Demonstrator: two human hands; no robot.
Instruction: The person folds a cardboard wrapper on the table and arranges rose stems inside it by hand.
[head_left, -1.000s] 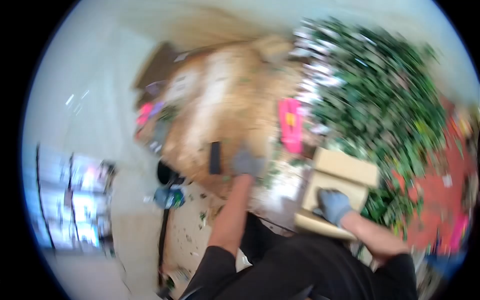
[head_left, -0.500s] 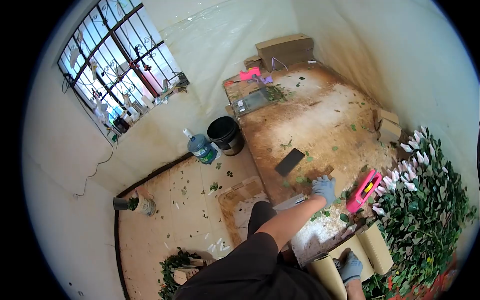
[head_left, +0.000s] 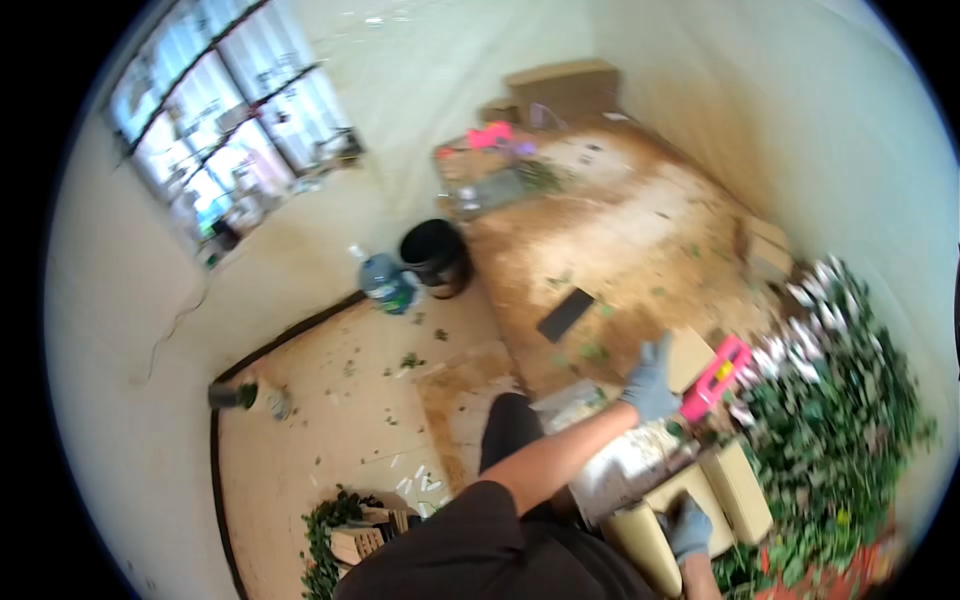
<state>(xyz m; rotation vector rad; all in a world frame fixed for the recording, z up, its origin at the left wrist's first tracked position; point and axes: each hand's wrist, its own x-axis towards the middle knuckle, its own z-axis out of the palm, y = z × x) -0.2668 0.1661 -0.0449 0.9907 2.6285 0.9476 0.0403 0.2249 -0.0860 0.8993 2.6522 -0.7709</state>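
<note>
My left hand (head_left: pixel 652 385), in a grey glove, is closed on the edge of a flat tan piece of cardboard (head_left: pixel 690 360) above the wooden table. Just right of that cardboard lies a pink hand tool with a yellow part (head_left: pixel 716 378). My right hand (head_left: pixel 690 530), gloved too, rests inside a tan cardboard holder with thick rolled sides (head_left: pixel 742 492); motion blur smears its fingers. Beside the holder, a large heap of pale-headed, long-stemmed flowers with green leaves (head_left: pixel 840 430) lies along the right.
A dark flat rectangle (head_left: pixel 566 315), resembling a phone, lies on the stained table (head_left: pixel 620 250) among loose leaves. Cardboard boxes (head_left: pixel 565 90) stand at its far end. A black bucket (head_left: pixel 436 260) and a blue water bottle (head_left: pixel 386 284) stand on the floor at left.
My left hand has drawn slightly back toward me with the cardboard piece, which now shows more of its face. My right hand stays at the holder. The whole view has shifted and blurred.
</note>
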